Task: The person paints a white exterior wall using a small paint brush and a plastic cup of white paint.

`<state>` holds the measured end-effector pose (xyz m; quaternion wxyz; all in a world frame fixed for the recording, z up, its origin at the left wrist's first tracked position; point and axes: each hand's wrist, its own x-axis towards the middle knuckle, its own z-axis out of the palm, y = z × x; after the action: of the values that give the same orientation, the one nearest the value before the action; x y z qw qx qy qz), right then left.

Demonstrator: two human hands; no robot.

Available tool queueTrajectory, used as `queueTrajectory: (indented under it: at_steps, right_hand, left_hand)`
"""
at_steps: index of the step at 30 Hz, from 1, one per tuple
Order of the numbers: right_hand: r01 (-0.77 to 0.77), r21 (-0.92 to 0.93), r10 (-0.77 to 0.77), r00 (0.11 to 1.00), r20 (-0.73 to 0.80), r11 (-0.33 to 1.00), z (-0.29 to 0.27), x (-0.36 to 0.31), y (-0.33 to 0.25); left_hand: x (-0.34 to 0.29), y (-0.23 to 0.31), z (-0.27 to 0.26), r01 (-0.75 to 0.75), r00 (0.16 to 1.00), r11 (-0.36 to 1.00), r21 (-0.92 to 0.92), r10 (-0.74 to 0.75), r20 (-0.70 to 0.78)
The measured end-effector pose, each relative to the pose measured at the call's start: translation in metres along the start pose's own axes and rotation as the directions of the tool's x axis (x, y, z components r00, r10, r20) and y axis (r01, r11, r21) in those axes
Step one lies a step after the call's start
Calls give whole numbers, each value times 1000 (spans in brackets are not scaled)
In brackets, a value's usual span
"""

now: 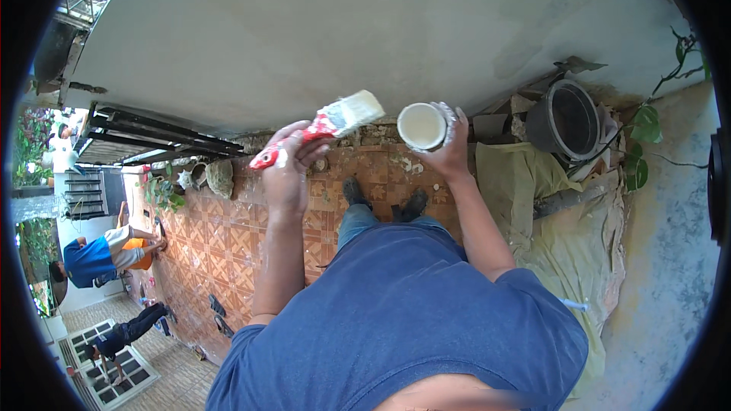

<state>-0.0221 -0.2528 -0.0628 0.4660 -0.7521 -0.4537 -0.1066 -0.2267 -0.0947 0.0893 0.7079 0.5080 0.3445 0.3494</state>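
Note:
My left hand point(286, 175) is closed round the red handle of a wide paintbrush point(355, 112). The brush slants up to the right, its pale bristles and metal band smeared with white paint. To its right, my right hand point(452, 149) grips a small round tub point(421, 128) from the side. White paint shows inside the tub, and white smears mark the fingers of both hands. Brush and tub are apart, both held out in front of a pale wall point(327, 38).
A dark bucket point(564, 120) stands at the wall's foot on the right, beside a crumpled yellowish sheet point(512, 183). Paint-spotted patterned tiles point(221, 236) lie underfoot. A black metal rack point(152, 137) and potted plants point(164, 192) line the left. Two people point(95, 262) are farther left.

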Motion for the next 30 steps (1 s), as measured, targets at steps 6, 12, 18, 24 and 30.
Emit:
queueTrajectory:
  at_steps: [6,12,18,24,30]
  right_hand:
    - [67,160,-90,986,139,985,16,13,-24]
    - [237,191,-264,956,129,952,25,22,-37]
    - [166,110,-189,950,249,980,23,29,-35]
    - [122,-6,-116,958,261,993,27,34,-21]
    - [168,15,-167,963,213,986,42,39,-34]
  left_hand:
    - [-10,-18,26,9,994,977,215,-33,108]
    - [3,-40,28,-44,977,919,393,-44,210]
    - [17,-56,15,273,958,960,-59,-265,110]
    - [27,-65,-17,328,944,893,-309,-322,75]
    - [35,-50,-35,247,969,939,-240,-242,49]
